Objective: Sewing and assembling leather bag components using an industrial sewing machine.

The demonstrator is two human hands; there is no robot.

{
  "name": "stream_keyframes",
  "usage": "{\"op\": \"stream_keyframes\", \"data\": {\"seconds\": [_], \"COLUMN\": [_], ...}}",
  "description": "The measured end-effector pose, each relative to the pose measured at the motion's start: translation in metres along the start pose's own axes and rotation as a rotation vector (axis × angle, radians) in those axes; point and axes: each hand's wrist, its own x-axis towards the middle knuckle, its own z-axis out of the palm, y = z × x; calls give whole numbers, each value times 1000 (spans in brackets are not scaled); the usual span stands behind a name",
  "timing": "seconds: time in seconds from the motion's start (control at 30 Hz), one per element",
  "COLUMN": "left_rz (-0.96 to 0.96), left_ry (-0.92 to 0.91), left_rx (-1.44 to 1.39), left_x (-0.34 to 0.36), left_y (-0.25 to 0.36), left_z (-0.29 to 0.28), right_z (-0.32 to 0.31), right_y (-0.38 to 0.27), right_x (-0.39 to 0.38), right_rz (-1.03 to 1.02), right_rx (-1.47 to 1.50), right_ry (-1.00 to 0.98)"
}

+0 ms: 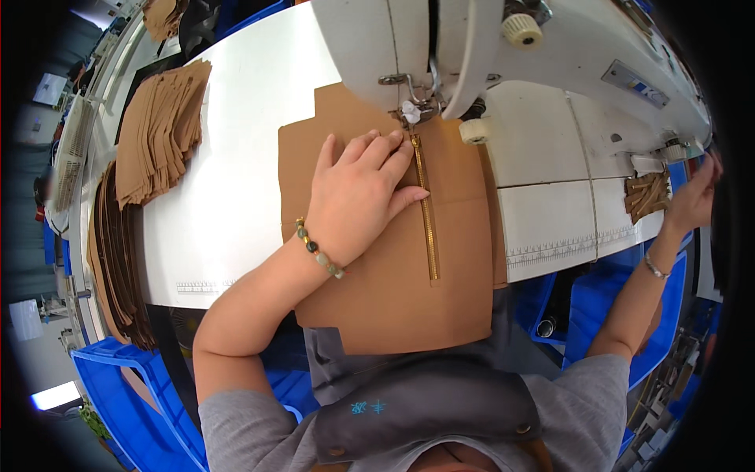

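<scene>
A broad, glossy white work table with a curved outline (252, 86) carries everything, with ruler scales along its near edge at nine o'clock and just past three. In the middle lies a large, flat tan panel with notched corners (377, 315), a long, narrow gold-toothed zipper (429, 236) set in it; its six o'clock side reaches past the table edge. A fanned stack of tan, fabric-like pieces (161, 130) lies at ten o'clock, a small heap of narrow brown strips (647, 195) at three. A white, metal-bodied sewing machine (582, 47) stands from twelve to two.
</scene>
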Motion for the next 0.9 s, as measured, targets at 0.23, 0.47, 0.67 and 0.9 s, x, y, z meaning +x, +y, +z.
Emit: {"op": "stream_keyframes", "data": {"seconds": [0.23, 0.47, 0.67, 0.9], "left_rz": [-12, -7, -3, -3], "left_ry": [-15, -25, -37, -59], "left_rx": [20, 27, 31, 37], "left_x": [3, 2, 2, -1], "left_y": [-1, -1, -1, 2], "left_z": [-2, -2, 0, -4], "right_z": [72, 131, 142, 140], "right_y": [-201, -267, -272, -270], "right_x": [-31, -18, -25, -34], "right_rz": [-183, 232, 496, 533], "right_rx": [360, 587, 808, 852], "right_ry": [-576, -929, -916, -950]}}
